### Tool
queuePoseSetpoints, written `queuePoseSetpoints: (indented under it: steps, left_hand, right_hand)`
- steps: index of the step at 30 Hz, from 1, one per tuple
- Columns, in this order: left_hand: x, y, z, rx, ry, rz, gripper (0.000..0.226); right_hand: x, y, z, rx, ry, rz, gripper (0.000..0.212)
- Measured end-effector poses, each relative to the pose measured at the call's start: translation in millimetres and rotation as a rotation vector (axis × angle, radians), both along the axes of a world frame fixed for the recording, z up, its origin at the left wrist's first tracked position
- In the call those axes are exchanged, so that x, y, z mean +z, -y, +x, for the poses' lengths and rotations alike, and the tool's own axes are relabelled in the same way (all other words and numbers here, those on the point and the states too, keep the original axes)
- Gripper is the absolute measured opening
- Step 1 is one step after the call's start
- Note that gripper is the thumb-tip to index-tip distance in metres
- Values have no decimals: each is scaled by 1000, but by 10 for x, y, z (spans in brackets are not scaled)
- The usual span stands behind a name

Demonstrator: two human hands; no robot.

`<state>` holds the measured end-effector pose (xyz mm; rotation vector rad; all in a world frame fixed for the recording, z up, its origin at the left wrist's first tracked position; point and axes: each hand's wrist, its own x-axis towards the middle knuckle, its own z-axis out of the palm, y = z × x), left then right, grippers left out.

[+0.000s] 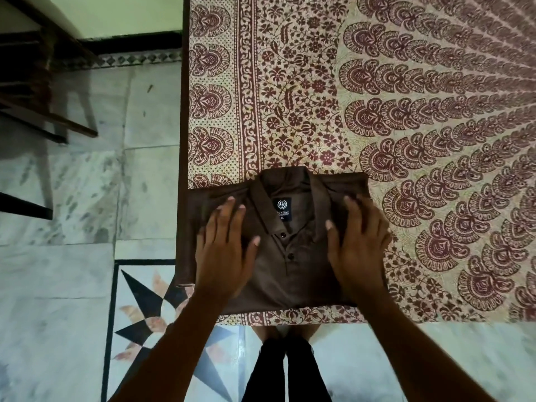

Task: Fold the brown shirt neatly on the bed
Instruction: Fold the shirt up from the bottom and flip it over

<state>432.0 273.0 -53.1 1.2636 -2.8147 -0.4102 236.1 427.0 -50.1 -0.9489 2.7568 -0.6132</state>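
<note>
Nearest, the person's legs in dark trousers (287,369) stand on the pale marble floor (72,285) with its black star inlay (139,309), at the corner of the dark-framed bed (184,111). Just beyond, the left hand (229,245) and right hand (359,245) lie flat on the folded brown polo shirt (290,277), fingers straight and slightly spread, pressing and gripping nothing. The shirt sits at the bed's near left corner, collar away from the person, with its dark neck label (282,207) and two dark buttons (282,235) showing between the hands. Its left side seems to hang over the bed's edge. The fold looks nearly finished, so the step is probably smoothing: sweep both palms evenly outward from the placket, keep the collar centred, and tuck the overhanging flap under to square the edges. Farther off spreads the cream bedsheet printed in maroon (406,111), with a dark wooden chair (43,91) at far left.
</note>
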Motion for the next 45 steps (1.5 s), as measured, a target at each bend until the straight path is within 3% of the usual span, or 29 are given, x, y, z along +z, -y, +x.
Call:
queuePoseSetpoints:
  steps: [2, 5, 8, 14, 18, 21, 27, 34, 37, 43, 45]
  left_hand:
    - [-176, -61, 201, -97, 143, 19, 78]
    - [-335, -38, 375, -62, 218, 22, 83]
    - [-386, 9, 333, -55, 215, -13, 83]
    - [-305, 63, 247, -3, 193, -48, 81]
    - [-206, -58, 158, -41, 128, -50, 79]
    - [-284, -42, 197, -53, 196, -48, 81]
    - [-306, 8, 205, 21, 252, 12, 84]
    - [-220, -339, 379, 35, 217, -2, 83]
    - [-287, -361, 464, 51, 243, 24, 87]
    - [-404, -289, 576, 21, 193, 82, 82]
    - [-249, -287, 565, 30, 125, 109, 78]
  right_hand:
    - [-105, -198, 286, 142, 16, 132, 68]
    - [-327, -429, 396, 342, 2, 310, 84]
    - [-415, -408, 209, 340, -31, 371, 88]
    - [-307, -195, -16, 208, -48, 328, 89]
    - [-248, -9, -101, 326, -89, 268, 76]
    - [-380, 75, -295, 394, -89, 291, 67]
    - [-385, 73, -474, 84, 9, 363, 80]
    - [-234, -377, 258, 440, -94, 344, 104]
    - [-356, -614, 274, 541, -162, 365, 96]
    - [-455, -694, 57, 326, -154, 443, 92]
    - [-269, -724, -8, 235, -71, 433, 89]
